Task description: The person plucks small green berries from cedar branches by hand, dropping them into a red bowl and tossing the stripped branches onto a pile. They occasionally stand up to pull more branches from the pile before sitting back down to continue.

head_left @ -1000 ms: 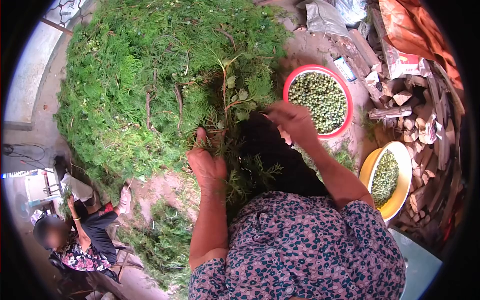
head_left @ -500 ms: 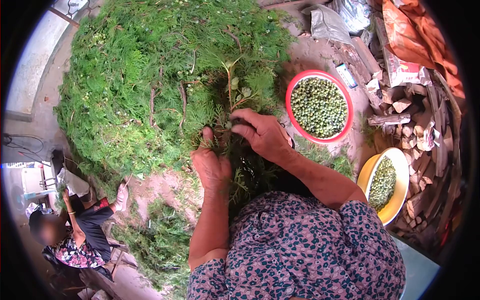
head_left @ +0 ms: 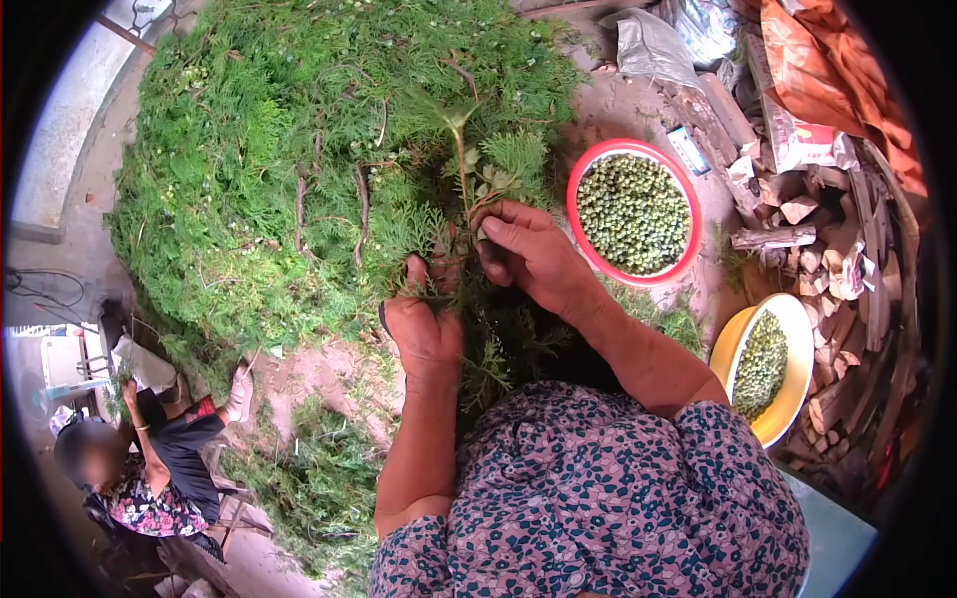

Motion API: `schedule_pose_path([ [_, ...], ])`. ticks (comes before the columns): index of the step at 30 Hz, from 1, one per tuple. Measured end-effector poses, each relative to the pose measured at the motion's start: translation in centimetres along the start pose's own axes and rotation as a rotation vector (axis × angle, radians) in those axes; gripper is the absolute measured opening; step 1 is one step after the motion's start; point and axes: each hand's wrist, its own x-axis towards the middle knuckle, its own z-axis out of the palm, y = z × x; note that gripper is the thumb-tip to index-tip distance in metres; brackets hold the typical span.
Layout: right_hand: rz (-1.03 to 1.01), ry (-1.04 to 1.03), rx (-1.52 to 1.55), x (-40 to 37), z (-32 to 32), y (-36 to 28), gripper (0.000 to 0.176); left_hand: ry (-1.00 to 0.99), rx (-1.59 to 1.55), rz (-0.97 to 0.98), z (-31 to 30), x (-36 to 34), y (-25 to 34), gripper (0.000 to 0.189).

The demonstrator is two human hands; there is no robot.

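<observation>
My left hand (head_left: 425,324) is closed around the lower part of a leafy evergreen branch (head_left: 462,164), its thumb pointing up. The branch's brown stem rises past my fingers, with flat, scaly green sprays about it. On the right side of the stem, my right hand (head_left: 535,254) has its thumb and fingers pinched together by the twigs; any small thing between them is hidden. Beyond both hands spreads a large heap of evergreen branches (head_left: 229,149). To the right stands a red-rimmed basin (head_left: 696,219) full of small round green cones.
A yellow basin (head_left: 803,369) with more green cones stands at lower right, near stacked firewood (head_left: 812,239). Orange sheeting (head_left: 827,80) lies at upper right. Another person (head_left: 164,478) sits at lower left holding a sprig. Cut greenery (head_left: 319,488) lies on the floor.
My right hand has turned and moved slightly down and right along the stem. The branch top has shifted a little. My left hand stays nearly in place.
</observation>
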Motion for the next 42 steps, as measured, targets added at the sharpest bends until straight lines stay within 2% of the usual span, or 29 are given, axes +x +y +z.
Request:
schedule_pose_path([
  [1, 0.002, 0.022, 0.001, -0.1, 0.1, -0.1, 0.008, -0.091, 0.469, 0.268, -0.3, -0.1, -0.2, 0.02],
  [2, 0.003, 0.022, 0.0, -0.3, 0.2, -0.1, 0.008, -0.091, 0.468, 0.267, -0.2, 0.0, -0.4, 0.02],
  [4, -0.058, -0.034, -0.024, -0.6, 0.1, 0.0, 0.009, -0.019, -0.095, -0.003, 0.6, 0.1, -0.1, 0.02],
  [5, -0.057, -0.035, -0.024, -0.6, 0.1, 0.1, 0.009, -0.018, -0.095, -0.003, 0.4, 0.0, -0.1, 0.02],
  [7, -0.197, -0.053, -0.399, -0.5, -0.2, 0.6, 0.012, -0.069, 0.248, 0.153, 0.1, -0.1, 0.0, 0.02],
  [8, -0.197, -0.052, -0.398, -0.5, -0.4, 0.7, 0.012, -0.07, 0.248, 0.153, 0.1, -0.1, 0.0, 0.02],
  [10, -0.195, -0.053, -0.428, -0.4, -0.6, 0.8, 0.016, 0.019, -0.336, -0.187, 0.3, 0.1, 0.3, 0.021],
  [13, -0.185, 0.017, -0.512, -1.0, 0.2, 0.2, 0.022, 0.026, -0.516, -0.259, 1.2, -0.1, 2.1, 0.021],
  [14, -0.185, 0.017, -0.512, -0.8, 0.1, 0.5, 0.022, 0.026, -0.516, -0.259, 1.1, -0.1, 1.7, 0.021],
  [16, -0.685, 0.006, -1.02, -0.3, 0.0, 1.2, 0.022, 0.048, -0.419, -0.175, 0.5, 0.0, 0.7, 0.017],
  [20, -0.684, -0.014, -1.027, -0.3, 0.2, 0.9, 0.025, 0.094, -0.435, -0.146, 0.2, 0.1, 0.1, 0.014],
  [22, -0.669, -0.074, -1.23, -0.1, -0.5, 1.2, 0.028, 0.034, -0.35, -0.168, -0.1, 0.1, 0.1, 0.029],
  [23, -0.667, -0.072, -1.23, -0.1, -0.7, 1.1, 0.028, 0.033, -0.35, -0.17, -0.1, 0.1, 0.3, 0.029],
  [25, -0.563, -0.171, -1.211, 0.0, -0.8, 1.0, 0.024, 0.002, -0.502, -0.318, 0.3, -0.1, 1.7, 0.033],
  [29, -0.555, -0.157, -1.162, -0.4, -0.6, 0.4, 0.025, -0.028, -0.314, -0.201, 0.4, 0.2, 1.3, 0.033],
  [31, -0.642, 0.006, -0.999, -0.7, -0.3, 0.7, 0.022, 0.033, -0.705, -0.351, 1.6, 0.3, 2.4, 0.022],
  [32, -0.643, 0.007, -0.998, -0.8, -0.1, 0.4, 0.022, 0.033, -0.704, -0.351, 1.8, 0.0, 2.8, 0.022],
  [34, -0.268, 0.042, -0.626, -1.2, 0.2, -0.7, 0.02, 0.018, -0.532, -0.307, 2.0, -0.2, 3.6, 0.018],
  [35, -0.27, 0.043, -0.626, -1.2, 0.3, -0.7, 0.02, 0.017, -0.532, -0.307, 1.8, -0.1, 3.2, 0.018],
  [37, -0.232, 0.031, -0.538, -1.2, 0.6, -0.7, 0.02, 0.115, -0.748, -0.371, 1.5, 0.5, 2.2, 0.013],
  [38, -0.234, 0.03, -0.538, -1.1, 0.6, -0.6, 0.02, 0.114, -0.748, -0.368, 1.3, 0.5, 2.1, 0.013],
  [40, -0.455, 0.016, -0.742, -0.7, 0.3, -0.2, 0.021, 0.015, -0.605, -0.313, 1.1, 0.3, 2.1, 0.027],
  [41, -0.456, 0.015, -0.742, -0.5, 0.2, 0.0, 0.021, 0.015, -0.605, -0.312, 1.2, 0.3, 2.1, 0.027],
  [42, -0.633, 0.02, -0.906, -0.3, 0.1, 0.1, 0.021, -0.06, -0.542, -0.202, 1.3, 0.2, 2.1, 0.029],
])
